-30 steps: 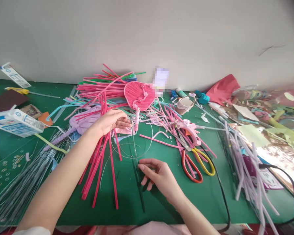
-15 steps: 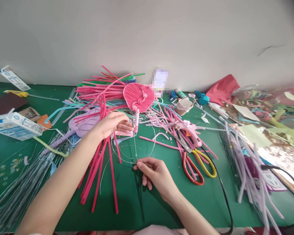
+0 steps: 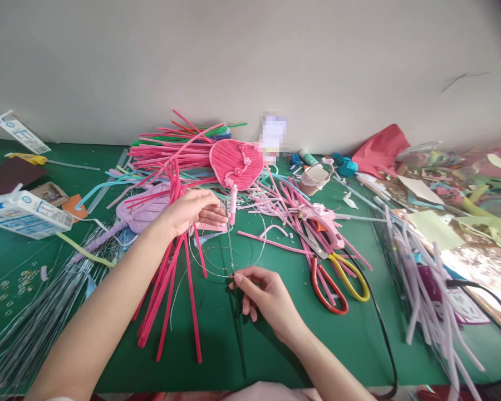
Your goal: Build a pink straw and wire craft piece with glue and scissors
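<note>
My left hand (image 3: 198,213) is closed in a pinch on the upper end of several thin dark wire stems (image 3: 229,240), which run down toward me. Lower on the same stems, my right hand (image 3: 261,292) pinches them between thumb and fingertips. A fine silver wire (image 3: 211,274) meets the stems just at the right fingertips and curls away in wide loops on both sides. Under and beyond the left hand lie red pipe cleaners (image 3: 165,303). Behind the hands rests a pink fan-shaped piece (image 3: 234,164) with small flowers and a short pale pink handle.
Scissors (image 3: 329,281) with red and yellow handles lie right of my hands, by a pink glue gun (image 3: 328,225). A bundle of grey wire stems (image 3: 37,317) is at left, near a blue-and-white box (image 3: 25,214). Pale purple pipe cleaners (image 3: 417,301) and a black cord (image 3: 384,334) lie right.
</note>
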`<act>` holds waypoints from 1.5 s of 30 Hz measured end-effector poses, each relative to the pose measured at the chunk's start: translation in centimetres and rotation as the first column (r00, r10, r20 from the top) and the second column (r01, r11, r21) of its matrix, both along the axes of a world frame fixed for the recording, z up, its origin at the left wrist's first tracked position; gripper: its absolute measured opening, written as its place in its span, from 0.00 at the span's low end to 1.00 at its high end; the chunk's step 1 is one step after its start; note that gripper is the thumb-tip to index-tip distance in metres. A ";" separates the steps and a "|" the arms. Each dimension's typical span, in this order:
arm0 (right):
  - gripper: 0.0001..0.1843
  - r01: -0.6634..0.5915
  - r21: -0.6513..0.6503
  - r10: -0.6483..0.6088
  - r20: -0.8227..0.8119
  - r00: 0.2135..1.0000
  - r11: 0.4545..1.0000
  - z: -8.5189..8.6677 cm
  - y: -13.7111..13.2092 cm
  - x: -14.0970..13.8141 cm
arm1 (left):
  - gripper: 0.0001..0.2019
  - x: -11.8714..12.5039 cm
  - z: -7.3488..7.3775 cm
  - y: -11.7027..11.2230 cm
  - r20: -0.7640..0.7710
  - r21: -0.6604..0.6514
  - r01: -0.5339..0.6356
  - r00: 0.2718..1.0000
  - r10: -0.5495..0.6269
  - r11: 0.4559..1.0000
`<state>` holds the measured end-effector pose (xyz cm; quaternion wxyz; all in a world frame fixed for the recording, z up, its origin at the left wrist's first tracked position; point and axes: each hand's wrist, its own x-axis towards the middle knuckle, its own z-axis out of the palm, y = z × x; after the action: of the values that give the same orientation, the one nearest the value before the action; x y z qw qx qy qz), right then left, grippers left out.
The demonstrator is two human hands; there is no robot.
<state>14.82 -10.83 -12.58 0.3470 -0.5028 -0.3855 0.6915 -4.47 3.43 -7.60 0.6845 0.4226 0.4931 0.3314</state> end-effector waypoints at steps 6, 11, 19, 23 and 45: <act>0.25 -0.044 -0.026 0.044 0.030 0.999 0.999 0.1 -0.3 0.5 | 0.08 0.2 0.1 0.0 -0.020 -0.013 -0.025 0.999 0.025 1.000; 0.31 0.058 0.071 -0.071 0.195 0.978 0.996 1.2 0.6 2.4 | 0.09 0.1 0.2 0.0 -0.035 0.012 -0.004 0.999 0.004 1.000; 0.20 0.032 0.615 -0.419 0.497 0.760 0.788 4.7 8.3 3.4 | 0.08 0.6 1.1 -0.6 -0.077 0.010 0.015 0.997 -0.014 1.000; 0.16 -0.106 0.641 -0.359 0.550 0.754 0.760 4.6 11.3 1.8 | 0.09 0.8 1.4 -0.8 -0.082 0.012 0.010 0.997 -0.009 1.000; 0.13 -0.087 0.603 -0.307 0.518 0.798 0.793 4.2 11.1 1.1 | 0.11 0.9 1.9 -0.9 -0.116 0.041 0.070 0.991 -0.065 0.997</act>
<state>15.94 0.24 -8.34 0.3914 -0.5794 -0.6401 0.3184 -3.57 2.56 -5.70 0.6561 0.4725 0.5095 0.2943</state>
